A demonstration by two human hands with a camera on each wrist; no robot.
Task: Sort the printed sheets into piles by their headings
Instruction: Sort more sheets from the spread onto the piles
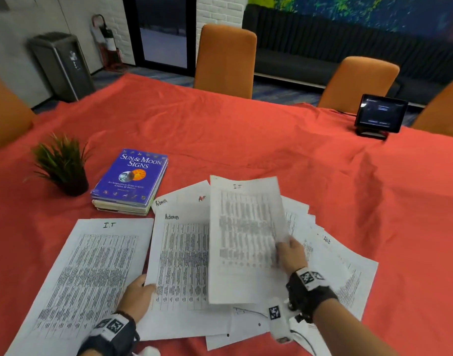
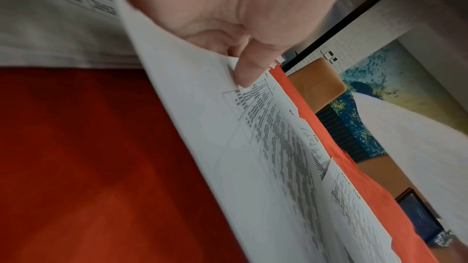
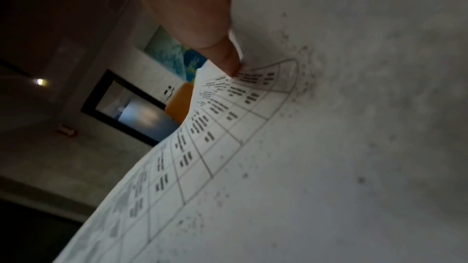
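left hand (image 1: 136, 295) pinches the corner of an "admin" sheet (image 1: 180, 255); right hand (image 1: 290, 254) pinches a raised "i.t" sheet (image 1: 243, 237) above scattered papers (image 1: 333, 260) on a red tablecloth (image 1: 246, 140).

I.T sheet (image 1: 242, 235) lifted | I.T sheet (image 1: 86, 273) flat left | Admin sheets (image 1: 180, 253) middle

Head cam looks fwd and down over the red tablecloth (image 1: 246, 129). Both wrist cams sit v. close to the paper, tilted; all three share the orange chair (image 1: 225, 60) opposite.
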